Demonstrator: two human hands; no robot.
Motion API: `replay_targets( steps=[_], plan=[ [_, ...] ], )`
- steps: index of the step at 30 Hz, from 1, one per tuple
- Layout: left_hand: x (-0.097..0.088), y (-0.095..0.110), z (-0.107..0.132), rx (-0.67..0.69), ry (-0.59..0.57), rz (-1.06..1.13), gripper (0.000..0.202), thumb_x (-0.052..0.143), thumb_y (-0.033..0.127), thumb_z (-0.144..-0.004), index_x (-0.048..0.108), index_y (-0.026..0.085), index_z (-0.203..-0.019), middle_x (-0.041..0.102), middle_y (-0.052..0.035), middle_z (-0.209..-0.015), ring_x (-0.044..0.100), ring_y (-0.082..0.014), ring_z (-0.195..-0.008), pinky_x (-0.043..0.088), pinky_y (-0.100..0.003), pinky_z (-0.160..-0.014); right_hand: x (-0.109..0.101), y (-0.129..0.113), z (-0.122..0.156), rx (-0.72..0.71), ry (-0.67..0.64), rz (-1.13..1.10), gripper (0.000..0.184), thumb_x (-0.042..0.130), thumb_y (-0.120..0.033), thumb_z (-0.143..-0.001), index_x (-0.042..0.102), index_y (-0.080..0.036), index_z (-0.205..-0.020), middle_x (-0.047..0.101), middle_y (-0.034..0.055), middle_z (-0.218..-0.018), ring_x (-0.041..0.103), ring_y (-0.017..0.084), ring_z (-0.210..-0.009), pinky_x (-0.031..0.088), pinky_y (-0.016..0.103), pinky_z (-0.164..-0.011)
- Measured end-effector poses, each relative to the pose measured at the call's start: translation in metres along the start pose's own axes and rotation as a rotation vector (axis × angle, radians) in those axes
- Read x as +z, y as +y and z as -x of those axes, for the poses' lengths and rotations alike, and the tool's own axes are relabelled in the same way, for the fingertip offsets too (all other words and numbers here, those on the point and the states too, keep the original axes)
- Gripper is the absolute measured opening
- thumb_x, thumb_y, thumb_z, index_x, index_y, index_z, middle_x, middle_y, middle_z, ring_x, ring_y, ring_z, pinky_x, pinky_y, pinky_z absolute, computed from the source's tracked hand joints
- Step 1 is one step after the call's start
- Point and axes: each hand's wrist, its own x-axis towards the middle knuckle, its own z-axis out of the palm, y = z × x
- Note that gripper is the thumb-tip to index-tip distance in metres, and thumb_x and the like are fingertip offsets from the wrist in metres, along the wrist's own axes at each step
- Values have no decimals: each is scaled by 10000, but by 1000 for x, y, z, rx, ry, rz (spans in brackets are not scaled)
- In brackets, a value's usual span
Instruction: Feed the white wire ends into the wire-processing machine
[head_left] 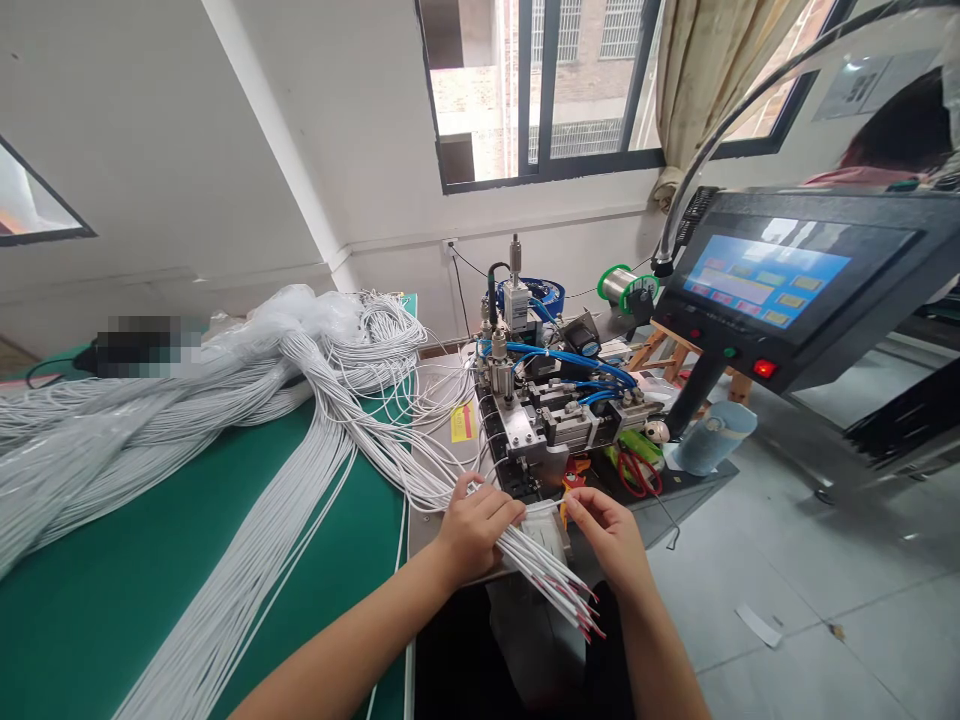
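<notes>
My left hand (pixel 478 528) is closed around a bundle of white cables (pixel 544 572), whose ends with reddish wire tips stick out toward the lower right. With thumb and fingertips, my right hand (pixel 606 530) pinches the end of a single white cable (pixel 546 506) stretched between the two hands. Just beyond both hands stands a bench machine (pixel 525 425) with metal cylinders and blue air tubes. Orange-handled pliers (pixel 574 480) lie beside it, close to my right fingers. The bundle runs back leftward to a large heap of white cables (pixel 300 400).
The heap lies on a green table (pixel 375 580), partly under clear plastic. At the right, a control panel (pixel 780 280) with a lit screen stands on a post. A solder wire spool (pixel 621 287), a clear blue container (pixel 716 440) and a green-and-red item (pixel 636 465) are near the machine. Another person's head (pixel 904 125) shows behind the panel.
</notes>
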Motion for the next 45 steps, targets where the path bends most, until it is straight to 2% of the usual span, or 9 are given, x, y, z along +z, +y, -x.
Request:
replay_targets(
  steps=[6,14,38,42,45],
  plan=[
    [1,-1,1,-3,-6,11,214,434,175,-899,642,219,-881,665,12,-748,591,-121,-692,322,-340,-922,0,2,0,7,6,12,364,678,-522,-790,659,-161,-825,613,41,-740,534,178,-669,432,266,-603],
    [1,0,1,-9,-5,33,200,433,177,-904,629,214,-877,668,10,-768,595,-125,-706,307,-344,-935,0,6,0,17,1,-38,298,691,-457,-805,655,-163,-835,595,22,-736,513,161,-677,405,259,-617],
    [-1,-1,-2,15,-17,70,194,418,157,-888,603,206,-857,660,7,-776,584,-123,-702,326,-331,-884,3,3,-2,40,7,-79,311,709,-467,-777,647,-162,-793,570,11,-704,485,147,-642,384,251,-595],
    [-2,-1,1,-21,64,54,192,408,183,-883,598,203,-865,655,-7,-797,577,-142,-742,300,-350,-898,9,-1,2,13,47,-146,291,733,-448,-761,645,-173,-800,578,10,-708,490,148,-637,395,249,-591],
    [-2,-1,3,-23,142,47,200,393,184,-893,591,196,-863,648,-9,-787,562,-144,-737,297,-354,-883,14,-6,3,3,22,-143,288,714,-453,-780,648,-174,-811,581,10,-698,495,151,-632,401,249,-588]
  ],
)
